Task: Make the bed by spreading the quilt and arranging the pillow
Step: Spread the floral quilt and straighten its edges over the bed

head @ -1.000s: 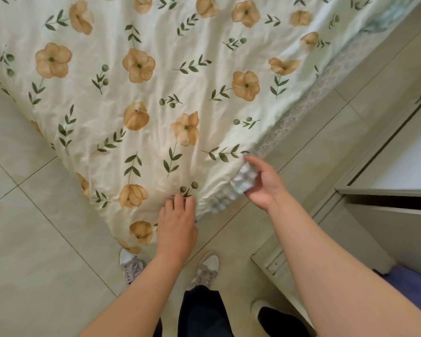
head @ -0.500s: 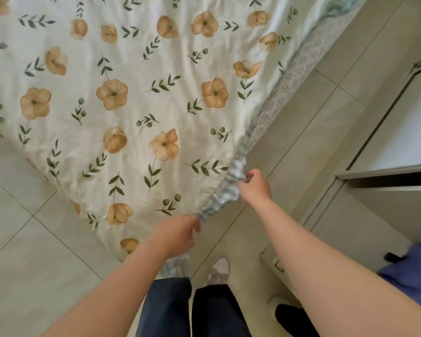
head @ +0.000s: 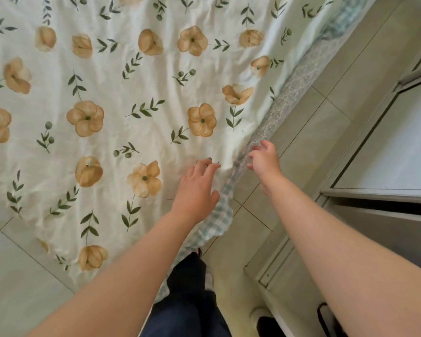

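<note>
We see the quilt [head: 122, 117] spread across most of the view, cream with tan flowers and green sprigs, its surface lightly wrinkled. Its near corner hangs toward the tiled floor [head: 17, 288] at about 7 o'clock, and a blue-and-white checked underside [head: 216, 220] shows where the edge turns over at about 6 o'clock. Along the quilt's edge at 2 o'clock runs a grey patterned mattress side [head: 292, 93].

Our left hand [head: 195, 190] lies on the quilt near its edge, fingers spread and relaxed, palm down, gripping nothing. Our right hand [head: 265, 161] hovers just beside the quilt's edge at about 3 o'clock of the left hand, fingers loosely curled and apart, holding nothing; whether its fingertips touch the fabric, we cannot tell.

At 4 o'clock stands a pale cabinet [head: 387, 166] with an open dark gap beneath its top; we cannot make out anything inside it. We find no readable writing or labels anywhere. Dark trousers [head: 190, 300] show at 6 o'clock.
</note>
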A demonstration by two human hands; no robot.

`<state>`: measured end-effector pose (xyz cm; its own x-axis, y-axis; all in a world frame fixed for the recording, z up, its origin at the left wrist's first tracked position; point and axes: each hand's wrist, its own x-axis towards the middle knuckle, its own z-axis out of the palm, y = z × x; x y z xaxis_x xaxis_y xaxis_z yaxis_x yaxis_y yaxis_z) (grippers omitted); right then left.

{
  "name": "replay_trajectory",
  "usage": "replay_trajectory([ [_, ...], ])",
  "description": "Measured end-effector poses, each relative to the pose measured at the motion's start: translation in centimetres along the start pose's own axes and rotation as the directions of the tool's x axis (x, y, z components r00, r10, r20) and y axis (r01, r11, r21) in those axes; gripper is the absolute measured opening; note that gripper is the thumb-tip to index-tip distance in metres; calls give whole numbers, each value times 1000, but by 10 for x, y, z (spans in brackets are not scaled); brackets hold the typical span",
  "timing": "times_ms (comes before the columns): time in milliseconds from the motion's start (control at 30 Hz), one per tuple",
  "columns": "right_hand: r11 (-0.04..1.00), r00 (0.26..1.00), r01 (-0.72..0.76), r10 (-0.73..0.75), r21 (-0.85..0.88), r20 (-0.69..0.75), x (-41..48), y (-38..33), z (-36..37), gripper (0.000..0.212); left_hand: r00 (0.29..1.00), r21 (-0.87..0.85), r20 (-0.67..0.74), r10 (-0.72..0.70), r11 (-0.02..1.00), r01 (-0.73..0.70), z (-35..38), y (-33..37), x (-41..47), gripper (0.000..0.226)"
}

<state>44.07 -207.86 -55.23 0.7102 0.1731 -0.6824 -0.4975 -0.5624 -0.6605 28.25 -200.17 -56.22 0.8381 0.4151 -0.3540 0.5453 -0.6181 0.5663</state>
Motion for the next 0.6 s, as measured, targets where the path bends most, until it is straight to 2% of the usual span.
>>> replay_trajectory([
  [100, 997, 997, -72, 71, 29, 9, 21, -26, -5, 57, 1000, -41, 7, -9, 999, 9, 3, 11, 12, 56],
  [167, 960, 985, -166, 151, 224, 84, 32, -43, -6, 39, 1000, -64, 23, -20, 998, 22, 5, 18, 21, 58],
  [233, 856, 955, -295, 254, 425, 153, 43, -56, -6, 24, 998, -80, 16, -53, 995, 54, 7, 24, 35, 64],
  [267, 815, 942, -335, 289, 473, 169, 45, -56, -6, 21, 997, -75, 2, -72, 995, 72, 7, 26, 39, 67],
  [333, 784, 915, -403, 333, 472, 228, 53, -59, -5, 26, 994, -57, -35, -106, 993, 104, 6, 32, 54, 75],
  [467, 815, 904, -423, 349, 397, 248, 71, -68, -9, 30, 986, 42, -13, -168, 985, 168, 5, 47, 81, 90],
  [600, 742, 892, -441, 303, 505, 334, 87, -89, -18, 32, 978, 97, 8, -208, 974, 206, 3, 59, 93, 72],
])
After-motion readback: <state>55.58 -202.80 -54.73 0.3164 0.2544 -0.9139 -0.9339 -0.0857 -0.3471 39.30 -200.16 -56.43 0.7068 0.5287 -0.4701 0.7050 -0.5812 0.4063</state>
